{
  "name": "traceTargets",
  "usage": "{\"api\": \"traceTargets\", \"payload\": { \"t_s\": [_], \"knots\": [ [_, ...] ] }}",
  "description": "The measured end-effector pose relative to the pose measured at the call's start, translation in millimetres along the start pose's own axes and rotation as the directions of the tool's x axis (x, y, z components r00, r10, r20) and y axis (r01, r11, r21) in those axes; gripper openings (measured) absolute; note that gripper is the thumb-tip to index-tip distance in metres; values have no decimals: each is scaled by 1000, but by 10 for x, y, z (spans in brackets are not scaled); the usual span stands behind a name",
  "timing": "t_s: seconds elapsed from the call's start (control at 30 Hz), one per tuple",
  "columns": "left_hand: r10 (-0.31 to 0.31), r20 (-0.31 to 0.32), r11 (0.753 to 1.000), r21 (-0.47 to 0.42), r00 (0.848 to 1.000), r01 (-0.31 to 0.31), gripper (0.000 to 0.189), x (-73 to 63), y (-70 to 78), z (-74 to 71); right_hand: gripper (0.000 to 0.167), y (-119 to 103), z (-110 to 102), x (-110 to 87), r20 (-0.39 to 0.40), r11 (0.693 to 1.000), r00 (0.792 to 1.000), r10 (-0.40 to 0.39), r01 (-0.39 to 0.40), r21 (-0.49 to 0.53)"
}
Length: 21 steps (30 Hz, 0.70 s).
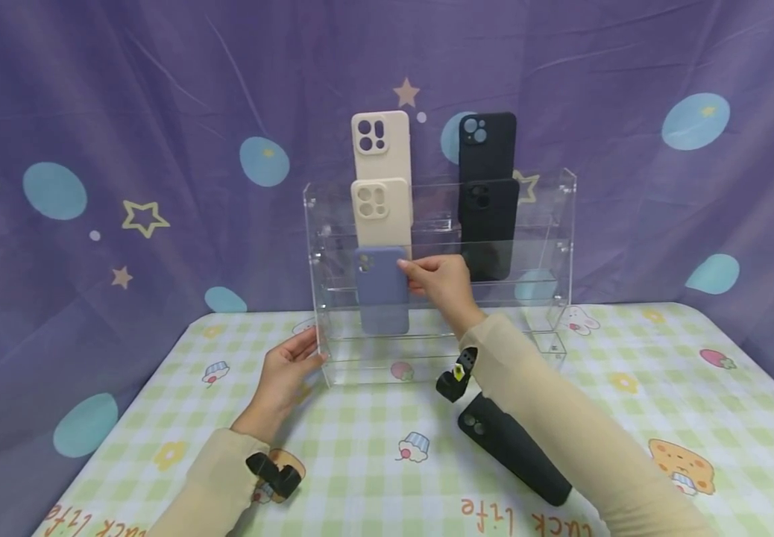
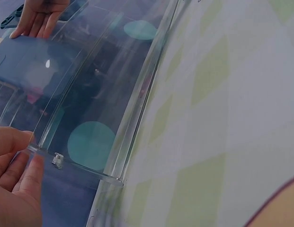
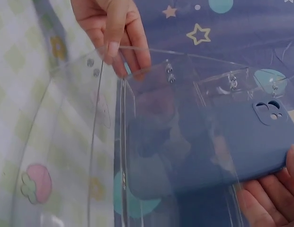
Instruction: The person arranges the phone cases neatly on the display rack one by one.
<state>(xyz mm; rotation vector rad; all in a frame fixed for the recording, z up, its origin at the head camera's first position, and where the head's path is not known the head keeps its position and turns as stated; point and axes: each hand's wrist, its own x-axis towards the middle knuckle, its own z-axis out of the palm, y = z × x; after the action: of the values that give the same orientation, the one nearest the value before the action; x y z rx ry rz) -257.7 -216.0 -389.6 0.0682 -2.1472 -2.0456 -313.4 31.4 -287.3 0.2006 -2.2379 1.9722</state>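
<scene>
My right hand (image 1: 446, 287) pinches the right edge of a blue phone case (image 1: 383, 298) near its camera cutout. The case stands upright in a front tier of a clear acrylic display rack (image 1: 494, 328), its lower part seen through the front panel. My left hand (image 1: 284, 373) grips the rack's left side panel low down, thumb to one side and fingers to the other. In the left wrist view, the left thumb (image 2: 13, 141) lies against the panel's edge. In the right wrist view, the right fingers (image 3: 272, 201) lie along the blue case's edge.
Behind the blue case, two cream phone cases (image 1: 395, 160) stand in higher tiers. Two black phone cases (image 1: 502, 160) stand in the rack's right half. Another black case (image 1: 517, 451) lies on the checked tablecloth (image 1: 347, 447) under my right forearm. A purple curtain (image 1: 179, 112) hangs behind.
</scene>
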Motion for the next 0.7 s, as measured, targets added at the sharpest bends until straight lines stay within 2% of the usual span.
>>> {"api": "traceTargets", "payload": {
  "t_s": [0.13,0.4,0.57,0.7],
  "knots": [
    [-4,-1,1000,1,1000,4,51,-4,13,-1,30,-29,-14,4,10,996,1000,-23,24,-88],
    [0,6,1000,-5,1000,0,51,1,0,-8,33,-22,-34,-4,18,985,999,-51,54,-164],
    [1,12,1000,-10,1000,-1,51,3,12,2,36,-4,-99,-21,38,981,996,-78,84,-175],
    [9,3,1000,-12,1000,-9,51,-1,7,-3,37,-13,-197,-45,54,984,996,-67,75,-162]
  ]
}}
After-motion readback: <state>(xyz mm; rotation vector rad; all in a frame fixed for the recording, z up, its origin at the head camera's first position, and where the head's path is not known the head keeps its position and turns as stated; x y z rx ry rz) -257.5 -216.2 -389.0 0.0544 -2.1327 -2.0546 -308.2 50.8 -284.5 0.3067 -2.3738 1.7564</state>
